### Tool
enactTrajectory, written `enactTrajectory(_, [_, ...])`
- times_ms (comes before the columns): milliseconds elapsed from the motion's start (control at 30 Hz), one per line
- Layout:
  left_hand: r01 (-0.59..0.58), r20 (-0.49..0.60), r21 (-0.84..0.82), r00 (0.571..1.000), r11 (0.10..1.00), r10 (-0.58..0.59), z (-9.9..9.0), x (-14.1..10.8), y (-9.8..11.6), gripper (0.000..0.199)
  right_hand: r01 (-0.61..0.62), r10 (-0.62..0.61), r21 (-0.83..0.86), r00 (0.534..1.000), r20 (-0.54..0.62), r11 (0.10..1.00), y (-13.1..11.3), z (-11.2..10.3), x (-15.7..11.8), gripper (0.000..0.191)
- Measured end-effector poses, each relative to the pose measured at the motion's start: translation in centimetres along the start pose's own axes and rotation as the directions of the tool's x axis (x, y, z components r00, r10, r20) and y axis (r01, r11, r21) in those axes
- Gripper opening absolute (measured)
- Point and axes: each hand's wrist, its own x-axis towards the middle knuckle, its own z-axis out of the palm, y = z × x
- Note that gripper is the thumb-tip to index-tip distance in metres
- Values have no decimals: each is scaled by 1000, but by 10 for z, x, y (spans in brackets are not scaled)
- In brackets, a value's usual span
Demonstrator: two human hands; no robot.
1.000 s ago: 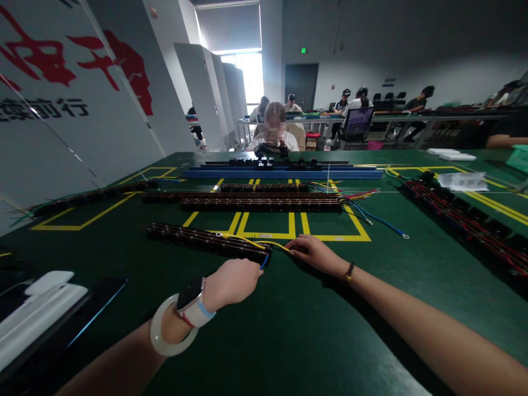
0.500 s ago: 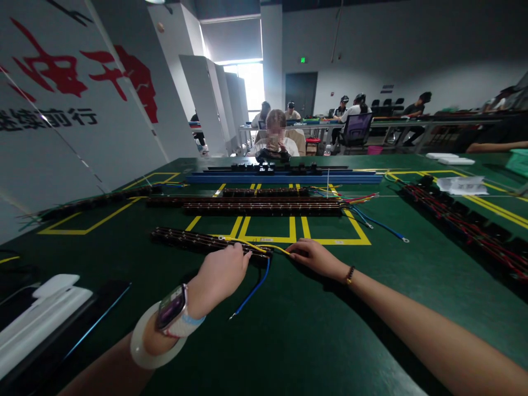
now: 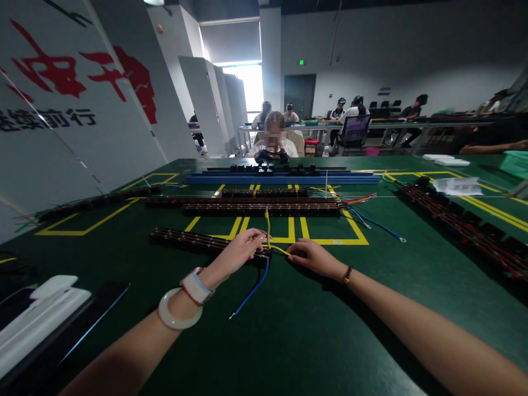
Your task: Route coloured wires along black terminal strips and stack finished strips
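A dark strip-like assembly (image 3: 192, 240) with several thin metallic lines lies slantwise before me. At its right end, a yellow wire (image 3: 269, 228) with a terminal at its tip sticks up and away. A second yellow wire (image 3: 279, 250) runs right from the same end into my right hand (image 3: 313, 258), whose fingers are closed on it. My left hand (image 3: 241, 250) rests over the assembly's right part, fingers stretched and apart beside the upright wire; whether they touch it I cannot tell. A blue wire (image 3: 258, 289) with a bare metal terminal curves toward me.
More dark assemblies (image 3: 247, 208) with coloured wires lie behind, near yellow tape lines on the green table (image 3: 297, 341). Blue rails (image 3: 284, 179) stand farther back, a person (image 3: 274, 140) beyond them. At right is a red-wired assembly (image 3: 466, 228); at left, a white object (image 3: 53, 308).
My left hand has loosened and turned, its fingers now stretched out. The yellow wire that lay leftward along the assembly now points up and away. My right hand keeps its place.
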Motion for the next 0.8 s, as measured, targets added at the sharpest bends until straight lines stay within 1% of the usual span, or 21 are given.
enactTrajectory(67, [-74, 56, 67, 996, 995, 70, 10, -4, 3, 47, -6, 6, 6, 1000, -3, 1000, 1, 0, 0, 21])
enactTrajectory(133, [-171, 93, 200, 984, 965, 155, 20, -10, 6, 42, -10, 10, 18, 1000, 7, 1000, 2, 0, 0, 24])
enactTrajectory(233, [-305, 153, 429, 952, 850, 265, 31, -18, 11, 35, -54, 52, 68, 998, 40, 996, 2, 0, 1, 27])
enactTrajectory(300, [-322, 158, 539, 946, 778, 283, 35, -24, 14, 35, -107, 99, 116, 992, 74, 988, 2, -2, 1, 28])
enactTrajectory(333, [-300, 134, 583, 952, 755, 275, 36, -27, 15, 36, -122, 110, 135, 989, 96, 983, 1, -3, 0, 29])
enactTrajectory(400, [-219, 55, 647, 969, 730, 243, 36, -33, 16, 41, -143, 120, 164, 983, 141, 976, 0, -6, 0, 30])
enactTrajectory(433, [-174, 17, 661, 976, 730, 216, 36, -35, 16, 44, -152, 123, 179, 978, 167, 972, -1, -8, -1, 31])
enactTrajectory(500, [-92, -16, 651, 991, 753, 134, 34, -40, 15, 48, -185, 129, 233, 963, 235, 955, -4, -11, -2, 34])
enactTrajectory(567, [-16, -7, 624, 1000, 781, 26, 32, -43, 13, 50, -241, 145, 295, 939, 313, 925, -8, -14, -3, 41])
enactTrajectory(633, [34, 13, 614, 998, 789, -53, 31, -44, 14, 49, -275, 136, 343, 916, 378, 898, -11, -17, -5, 47])
enactTrajectory(733, [75, 55, 594, 989, 801, -134, 31, -44, 18, 49, -255, 67, 410, 905, 421, 875, -13, -18, -6, 46])
enactTrajectory(800, [119, 135, 508, 967, 853, -216, 32, -41, 18, 51, -229, 29, 433, 906, 421, 872, -15, -17, -6, 43])
